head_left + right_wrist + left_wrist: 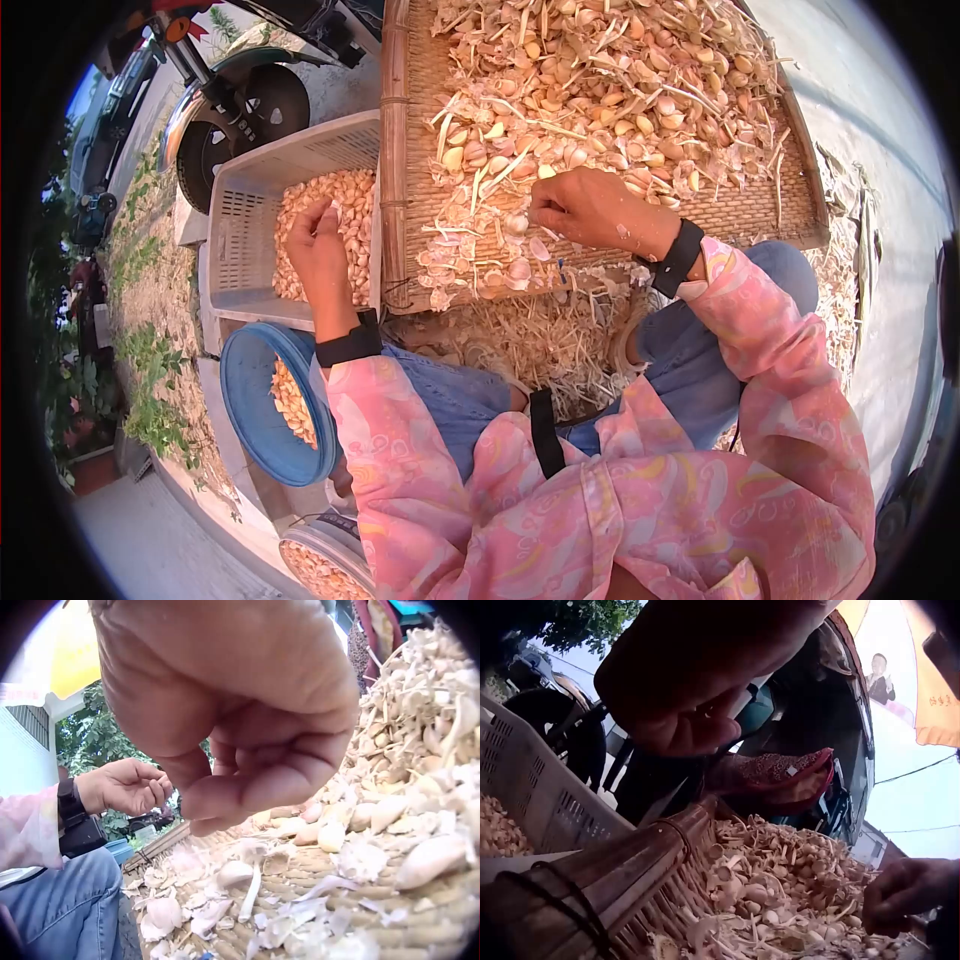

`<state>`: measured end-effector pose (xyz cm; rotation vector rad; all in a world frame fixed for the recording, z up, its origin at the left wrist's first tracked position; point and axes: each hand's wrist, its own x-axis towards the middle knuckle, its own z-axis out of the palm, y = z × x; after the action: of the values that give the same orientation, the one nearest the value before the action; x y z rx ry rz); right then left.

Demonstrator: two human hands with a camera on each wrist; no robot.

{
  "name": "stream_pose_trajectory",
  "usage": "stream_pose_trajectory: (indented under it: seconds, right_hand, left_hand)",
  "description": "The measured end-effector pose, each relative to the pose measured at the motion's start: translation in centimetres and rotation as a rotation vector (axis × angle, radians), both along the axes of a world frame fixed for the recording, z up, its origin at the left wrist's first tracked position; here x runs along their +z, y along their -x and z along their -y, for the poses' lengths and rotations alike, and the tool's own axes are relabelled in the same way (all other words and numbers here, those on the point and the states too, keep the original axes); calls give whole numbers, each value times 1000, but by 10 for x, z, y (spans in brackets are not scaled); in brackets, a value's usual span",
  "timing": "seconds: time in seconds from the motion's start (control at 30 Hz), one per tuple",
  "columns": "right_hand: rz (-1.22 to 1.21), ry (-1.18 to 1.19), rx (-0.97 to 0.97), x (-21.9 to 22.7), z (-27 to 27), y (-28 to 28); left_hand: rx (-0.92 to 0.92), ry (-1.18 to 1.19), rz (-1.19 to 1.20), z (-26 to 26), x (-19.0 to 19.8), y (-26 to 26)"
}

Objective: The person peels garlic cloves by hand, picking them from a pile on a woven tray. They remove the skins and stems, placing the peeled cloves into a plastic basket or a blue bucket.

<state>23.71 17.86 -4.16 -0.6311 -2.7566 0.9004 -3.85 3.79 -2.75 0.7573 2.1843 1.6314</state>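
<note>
Far left I get green plants, then a wheel behind the crate. The blue tub sits just beside the crate's near end, with cloves inside; the white bucket, nearer the body, also holds some. The pale slotted crate stands against the left side of the mat, a layer of peach-coloured garlic cloves in it. My head view puts the left hand above the crate, thumb and fingertips drawn together on a small pale bit; too small to say what it is. Black band on that wrist. Next the woven mat, rimmed with brown cane. Garlic pile covers its far part: loose cloves, husks, dry stalks. Thinner scatter near the front edge, incl. a garlic piece. Right hand is low over the mat, just beside that scatter, fingers curled in against the thumb; I see nothing in its grip from the right wrist view. Jeans and pink sleeves below, stalk litter on the ground between the legs. Pale pavement at far right.
</note>
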Motion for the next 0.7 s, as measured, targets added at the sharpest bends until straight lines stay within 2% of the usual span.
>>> stream_pose_trajectory:
  seconds: [0.1, 0.17, 0.23, 0.33, 0.43, 0.53, 0.63, 0.7]
  right_hand:
    - [87, -40, -92, 2, 2, 6]
    - [36, -146, -143, -7, -1, 9]
    - [-7, -214, -189, -16, -8, 12]
    - [-51, -213, -244, -23, -19, 12]
    - [-72, -205, -218, -23, -21, 12]
    - [-168, -112, -204, -23, -18, 16]
    - [-201, -61, -130, -13, -14, 16]
    - [-257, 93, -117, -14, -10, 18]
  left_hand:
    - [-122, 236, -1157, -17, -2, -14]
    - [-544, 164, -607, -43, -6, -58]
    - [-664, 347, -651, -62, -28, -85]
    - [-634, 441, -807, -79, -45, -97]
    - [-618, 496, -890, -69, -41, -102]
    - [-533, 433, -738, -50, -38, -99]
    - [-407, 288, -400, -35, -47, -93]
    - [-422, 130, -238, -32, -50, -94]
